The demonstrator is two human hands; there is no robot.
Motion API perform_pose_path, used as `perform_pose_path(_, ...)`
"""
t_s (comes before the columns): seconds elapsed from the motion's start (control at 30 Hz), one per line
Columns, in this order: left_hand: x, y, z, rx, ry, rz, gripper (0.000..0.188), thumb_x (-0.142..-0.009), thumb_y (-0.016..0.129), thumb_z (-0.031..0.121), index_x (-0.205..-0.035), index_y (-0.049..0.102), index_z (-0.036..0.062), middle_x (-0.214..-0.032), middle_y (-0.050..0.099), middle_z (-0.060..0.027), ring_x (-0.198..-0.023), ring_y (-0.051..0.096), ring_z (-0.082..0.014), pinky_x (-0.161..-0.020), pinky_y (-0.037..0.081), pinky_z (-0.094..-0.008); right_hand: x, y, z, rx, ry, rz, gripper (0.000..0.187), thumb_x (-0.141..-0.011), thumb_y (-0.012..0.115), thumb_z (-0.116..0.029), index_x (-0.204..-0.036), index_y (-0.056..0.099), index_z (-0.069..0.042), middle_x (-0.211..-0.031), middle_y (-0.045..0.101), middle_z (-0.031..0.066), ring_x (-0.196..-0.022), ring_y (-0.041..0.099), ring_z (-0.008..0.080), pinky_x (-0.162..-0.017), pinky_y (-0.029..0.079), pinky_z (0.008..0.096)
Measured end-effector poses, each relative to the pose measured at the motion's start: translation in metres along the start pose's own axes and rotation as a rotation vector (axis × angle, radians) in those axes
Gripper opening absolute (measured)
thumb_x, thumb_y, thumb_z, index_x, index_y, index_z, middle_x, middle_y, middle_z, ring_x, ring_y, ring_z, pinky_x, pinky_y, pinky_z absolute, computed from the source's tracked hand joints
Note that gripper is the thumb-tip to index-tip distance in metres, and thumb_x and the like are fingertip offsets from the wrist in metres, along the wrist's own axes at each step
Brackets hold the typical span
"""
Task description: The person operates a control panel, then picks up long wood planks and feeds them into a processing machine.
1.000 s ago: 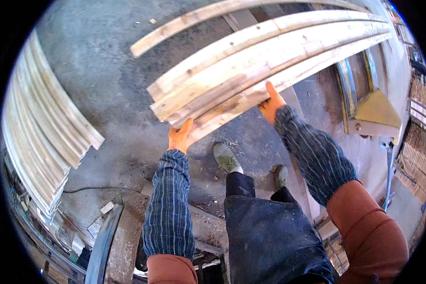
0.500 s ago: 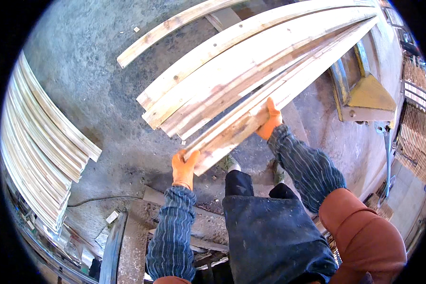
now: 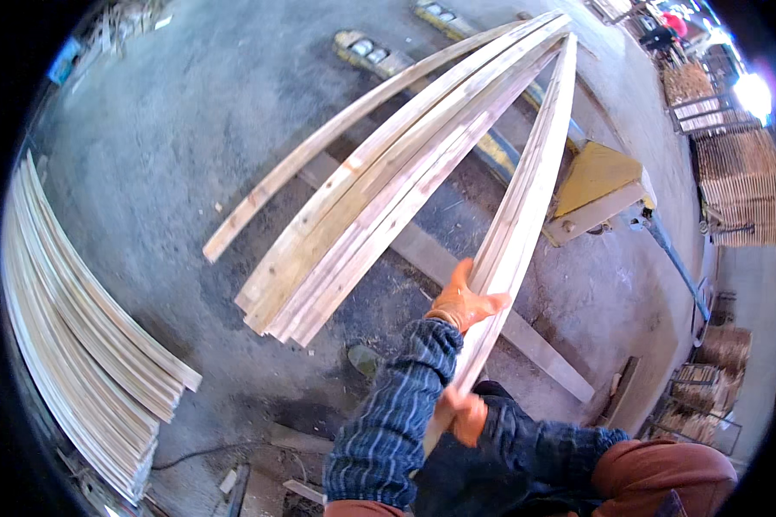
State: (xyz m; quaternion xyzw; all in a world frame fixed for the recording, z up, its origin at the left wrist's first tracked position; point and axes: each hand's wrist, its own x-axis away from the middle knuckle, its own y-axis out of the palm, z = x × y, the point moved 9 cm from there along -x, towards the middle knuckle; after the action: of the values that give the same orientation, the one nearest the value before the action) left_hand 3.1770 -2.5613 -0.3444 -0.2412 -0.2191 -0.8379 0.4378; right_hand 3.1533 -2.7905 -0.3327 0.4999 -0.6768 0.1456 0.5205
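While both gloved hands gripped it, a bundle of thin planks [image 3: 526,198] rose toward the upper right of the frame.
Its long axis ran from lower centre up to the top; the left hand [image 3: 464,302] closed round it higher up, the right hand [image 3: 466,415] clamped its near end lower down. Pale, narrow, slightly bowed wood; more planks [image 3: 388,198] lay on the floor [image 3: 172,129] at centre left.
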Motion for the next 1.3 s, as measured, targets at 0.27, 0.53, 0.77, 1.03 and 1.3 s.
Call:
perform_pose_path(0.27,0.216,0.087,-0.009,-0.105,-0.395,-0.05,0.116,-0.068,0.09,0.054,-0.149,0.035,-0.0077,-0.136,0.058,-0.0302,-0.123,0.06,-0.0346,-0.105,0.049,-0.0394,0.101,-0.083,-0.152,-0.266,0.104,-0.203,0.085,-0.096,0.046,-0.071,-0.155,0.036,-0.011,-0.151,0.046,0.0182,-0.138,0.046,0.0333,-0.118,0.033,0.0541)
perform_pose_path(0.53,0.492,0.19,0.021,-0.316,-0.41,0.176,0.104,-0.068,0.088,0.05,-0.149,0.044,0.0027,-0.141,0.056,-0.0247,-0.131,0.054,-0.0374,-0.11,0.043,-0.0458,0.028,-0.199,-0.352,-0.173,-0.2,-0.069,0.072,-0.093,0.061,-0.061,-0.136,0.056,-0.004,-0.117,0.068,0.0213,-0.102,0.067,0.0369,-0.095,0.054,0.0523)
perform_pose_path(0.77,0.613,0.246,0.014,-0.56,-0.499,0.44,0.112,-0.061,0.086,0.061,-0.148,0.047,0.0024,-0.13,0.062,-0.0291,-0.121,0.061,-0.0389,-0.108,0.046,-0.0414,0.067,-0.24,-0.295,-0.142,-0.424,-0.101,0.083,-0.095,0.059,-0.06,-0.153,0.038,-0.005,-0.143,0.054,0.0189,-0.125,0.055,0.0381,-0.111,0.043,0.0504)
perform_pose_path(1.03,0.681,0.278,0.024,-0.684,-0.212,0.633,0.095,-0.062,0.081,0.044,-0.144,0.051,0.0081,-0.111,0.066,-0.0272,-0.102,0.065,-0.0438,-0.092,0.053,-0.0488,0.125,-0.267,-0.291,-0.162,-0.33,-0.246,0.088,-0.095,0.059,-0.06,-0.159,0.032,-0.007,-0.162,0.034,0.0168,-0.142,0.041,0.0356,-0.115,0.038,0.0485)
perform_pose_path(1.3,0.715,0.312,-0.009,-0.799,0.048,0.853,0.091,-0.059,0.085,0.036,-0.139,0.053,0.0072,-0.12,0.068,-0.0175,-0.107,0.066,-0.0386,-0.096,0.052,-0.0452,0.229,-0.241,-0.348,0.178,-0.693,-0.205,0.084,-0.096,0.052,-0.063,-0.156,0.036,-0.007,-0.156,0.042,0.0167,-0.138,0.046,0.0345,-0.114,0.04,0.049)
